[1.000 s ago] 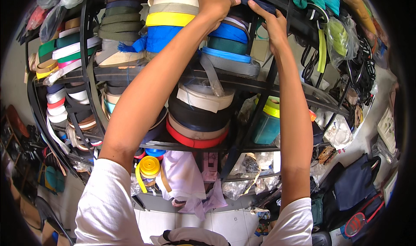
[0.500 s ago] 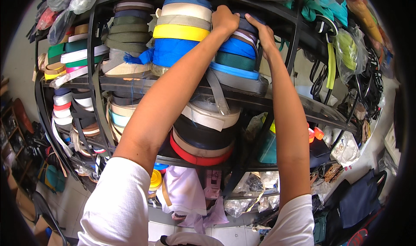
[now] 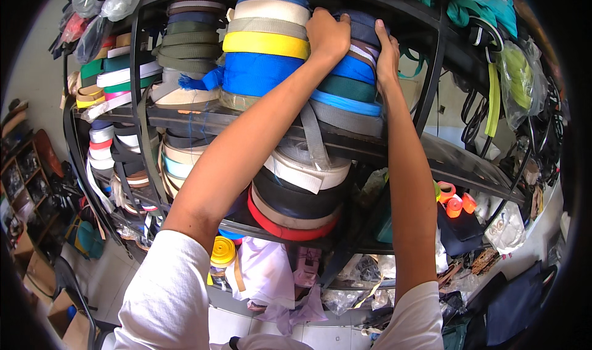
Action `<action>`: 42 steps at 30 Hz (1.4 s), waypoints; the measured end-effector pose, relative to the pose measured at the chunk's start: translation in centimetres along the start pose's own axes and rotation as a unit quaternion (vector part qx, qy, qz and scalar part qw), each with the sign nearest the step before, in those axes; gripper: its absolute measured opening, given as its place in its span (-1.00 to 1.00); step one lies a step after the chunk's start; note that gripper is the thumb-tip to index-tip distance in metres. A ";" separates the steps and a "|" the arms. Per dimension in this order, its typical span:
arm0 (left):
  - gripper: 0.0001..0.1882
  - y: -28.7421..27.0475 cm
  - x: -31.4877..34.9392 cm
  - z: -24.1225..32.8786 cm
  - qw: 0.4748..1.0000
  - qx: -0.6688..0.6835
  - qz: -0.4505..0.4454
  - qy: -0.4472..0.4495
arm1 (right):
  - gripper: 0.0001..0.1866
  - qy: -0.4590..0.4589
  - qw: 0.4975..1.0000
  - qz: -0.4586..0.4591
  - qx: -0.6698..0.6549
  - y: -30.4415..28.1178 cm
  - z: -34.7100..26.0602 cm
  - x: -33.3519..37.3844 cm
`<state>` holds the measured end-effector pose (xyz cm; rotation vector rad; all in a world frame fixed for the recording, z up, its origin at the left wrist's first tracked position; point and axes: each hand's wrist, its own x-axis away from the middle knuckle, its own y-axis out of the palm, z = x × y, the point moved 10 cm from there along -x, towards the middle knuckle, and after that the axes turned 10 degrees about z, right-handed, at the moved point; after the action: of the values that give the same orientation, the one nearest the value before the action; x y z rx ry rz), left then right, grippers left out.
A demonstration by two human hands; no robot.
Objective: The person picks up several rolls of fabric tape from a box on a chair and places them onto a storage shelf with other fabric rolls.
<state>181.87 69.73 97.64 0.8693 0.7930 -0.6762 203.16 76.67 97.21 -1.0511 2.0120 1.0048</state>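
Both my arms reach up to the right-hand stack of webbing rolls on a black metal shelf point(image 3: 203, 121). My left hand point(image 3: 328, 34) is curled against the left side of the navy webbing roll point(image 3: 361, 29) at the top. On that roll's right side, my right hand point(image 3: 387, 53) presses with its thumb up. Most fingertips are hidden behind the roll. Below it lie a blue roll point(image 3: 353, 68), a dark green roll point(image 3: 347, 87), a light blue roll point(image 3: 348, 103) and a grey roll point(image 3: 351, 121), whose loose end hangs over the shelf edge.
Left of my left hand stands another stack with a yellow roll point(image 3: 265, 44) and a wide blue roll point(image 3: 256, 73). White, black and red rolls point(image 3: 293, 227) fill the shelf below. A black upright post point(image 3: 430, 66) stands right of my right hand. Plastic-bagged goods point(image 3: 521, 85) hang farther right.
The view has shifted slightly, so the shelf and stacks sit a little differently. Both hands remain at the top roll, and more of its navy side shows between them.
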 end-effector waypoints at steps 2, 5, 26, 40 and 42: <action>-0.52 -0.2 0.0 -0.1 1.000 -0.019 0.012 -0.010 | 0.12 -0.003 1.000 -0.017 -0.024 0.1 0.0 0.2; -0.49 -0.8 0.2 -0.2 0.999 -0.023 0.042 -0.002 | 0.11 -0.026 0.999 -0.023 -0.015 0.6 -0.2 0.2; -0.64 -4.8 3.8 1.1 0.999 -0.030 0.025 0.031 | -0.06 -0.117 0.977 0.084 0.158 -3.2 -6.9 6.1; -0.73 -44.1 22.5 0.7 0.954 -0.013 -0.006 -0.300 | -0.92 0.122 0.953 -0.185 -0.205 5.5 -16.9 48.5; -0.75 -55.2 24.6 1.2 0.936 -0.091 0.059 -0.334 | -0.88 0.256 0.899 -0.285 -0.212 10.5 -16.5 61.3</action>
<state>152.25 37.39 55.99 0.4599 0.1818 -0.7177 162.19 44.29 59.64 -2.1802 1.6866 0.9133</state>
